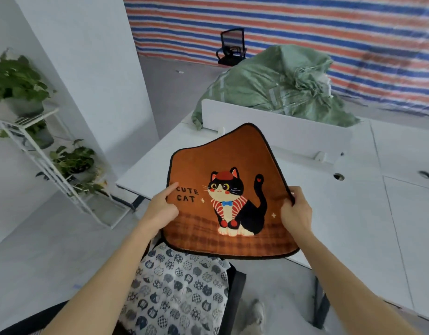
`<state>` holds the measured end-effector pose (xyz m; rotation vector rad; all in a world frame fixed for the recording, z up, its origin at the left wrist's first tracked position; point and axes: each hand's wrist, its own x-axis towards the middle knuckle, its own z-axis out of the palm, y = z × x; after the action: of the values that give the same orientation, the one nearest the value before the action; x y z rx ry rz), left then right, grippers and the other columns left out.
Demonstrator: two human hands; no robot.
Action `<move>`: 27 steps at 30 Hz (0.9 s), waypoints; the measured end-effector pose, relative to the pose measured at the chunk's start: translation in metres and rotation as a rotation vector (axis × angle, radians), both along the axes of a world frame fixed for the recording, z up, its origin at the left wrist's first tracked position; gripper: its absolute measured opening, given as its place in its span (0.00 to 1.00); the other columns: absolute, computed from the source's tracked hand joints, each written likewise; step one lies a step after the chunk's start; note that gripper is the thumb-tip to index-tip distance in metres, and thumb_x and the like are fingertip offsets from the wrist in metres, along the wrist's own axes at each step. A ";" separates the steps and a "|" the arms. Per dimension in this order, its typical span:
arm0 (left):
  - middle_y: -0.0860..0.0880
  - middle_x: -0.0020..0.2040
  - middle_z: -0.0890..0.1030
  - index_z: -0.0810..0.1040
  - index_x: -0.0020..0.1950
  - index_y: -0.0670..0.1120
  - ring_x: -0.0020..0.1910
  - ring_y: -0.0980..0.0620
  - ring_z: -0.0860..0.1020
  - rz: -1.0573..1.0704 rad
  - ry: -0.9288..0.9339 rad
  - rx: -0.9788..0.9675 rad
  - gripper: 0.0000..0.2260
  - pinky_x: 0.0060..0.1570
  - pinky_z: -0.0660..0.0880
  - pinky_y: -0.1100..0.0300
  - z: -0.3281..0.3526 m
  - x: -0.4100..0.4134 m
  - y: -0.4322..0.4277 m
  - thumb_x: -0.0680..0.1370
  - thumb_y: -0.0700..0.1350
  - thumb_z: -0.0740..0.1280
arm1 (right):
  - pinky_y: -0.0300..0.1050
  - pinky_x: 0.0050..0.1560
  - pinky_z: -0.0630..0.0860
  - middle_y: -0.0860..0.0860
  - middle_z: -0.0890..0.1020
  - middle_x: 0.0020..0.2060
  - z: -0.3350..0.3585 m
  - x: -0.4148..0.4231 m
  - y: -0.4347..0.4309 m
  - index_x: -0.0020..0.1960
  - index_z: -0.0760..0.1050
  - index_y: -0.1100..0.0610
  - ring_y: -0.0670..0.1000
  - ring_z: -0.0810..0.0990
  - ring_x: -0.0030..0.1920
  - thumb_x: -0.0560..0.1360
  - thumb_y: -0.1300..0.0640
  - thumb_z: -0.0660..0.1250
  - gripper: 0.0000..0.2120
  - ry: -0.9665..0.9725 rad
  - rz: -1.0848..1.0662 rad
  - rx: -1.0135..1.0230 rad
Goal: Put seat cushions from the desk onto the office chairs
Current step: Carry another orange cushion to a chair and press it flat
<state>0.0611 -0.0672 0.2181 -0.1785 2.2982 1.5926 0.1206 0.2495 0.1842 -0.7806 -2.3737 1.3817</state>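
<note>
I hold an orange seat cushion (232, 151) with a black cat picture and the words "CUTE CAT" in the air, in front of the white desk (353, 213). My left hand (161, 206) grips its left edge, thumb on top. My right hand (297, 211) pinches its right edge. Directly below it, a white cushion (177, 293) printed with dark cat heads lies on the seat of a black office chair (236, 288).
A big green sack (278, 85) lies on the desk behind a white divider panel (269, 124). A second black office chair (231, 47) stands far back by the striped tarp wall. A white plant rack (39, 151) with potted plants stands at the left.
</note>
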 end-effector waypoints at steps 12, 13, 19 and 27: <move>0.47 0.62 0.77 0.80 0.62 0.58 0.60 0.43 0.77 -0.091 -0.147 0.152 0.35 0.54 0.80 0.45 -0.007 0.073 0.013 0.66 0.24 0.62 | 0.47 0.39 0.71 0.51 0.77 0.46 0.003 0.130 0.048 0.61 0.70 0.58 0.52 0.77 0.43 0.78 0.61 0.55 0.13 -0.076 -0.312 -0.283; 0.48 0.63 0.77 0.81 0.60 0.59 0.61 0.44 0.77 -0.100 -0.151 0.148 0.37 0.56 0.80 0.44 -0.009 0.075 0.021 0.63 0.24 0.62 | 0.46 0.38 0.71 0.51 0.76 0.46 0.003 0.139 0.056 0.61 0.69 0.58 0.52 0.76 0.43 0.78 0.62 0.55 0.12 -0.087 -0.320 -0.289; 0.49 0.54 0.83 0.85 0.47 0.53 0.55 0.46 0.80 0.042 -0.124 0.120 0.09 0.61 0.76 0.43 -0.013 0.087 0.098 0.74 0.40 0.69 | 0.47 0.36 0.71 0.56 0.79 0.46 -0.010 0.193 0.095 0.55 0.72 0.59 0.56 0.76 0.40 0.75 0.64 0.52 0.13 -0.115 -0.431 -0.338; 0.48 0.70 0.73 0.72 0.73 0.46 0.63 0.50 0.74 -0.140 0.071 -0.056 0.18 0.59 0.70 0.57 -0.025 0.115 0.180 0.83 0.48 0.62 | 0.53 0.54 0.76 0.54 0.81 0.56 -0.014 0.279 0.118 0.64 0.73 0.56 0.56 0.80 0.52 0.81 0.45 0.60 0.18 -0.076 -0.635 -0.325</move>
<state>0.1759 0.1125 0.1931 0.0251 2.3540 1.4888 0.3999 0.3679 0.1702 -1.5285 -1.7125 1.4609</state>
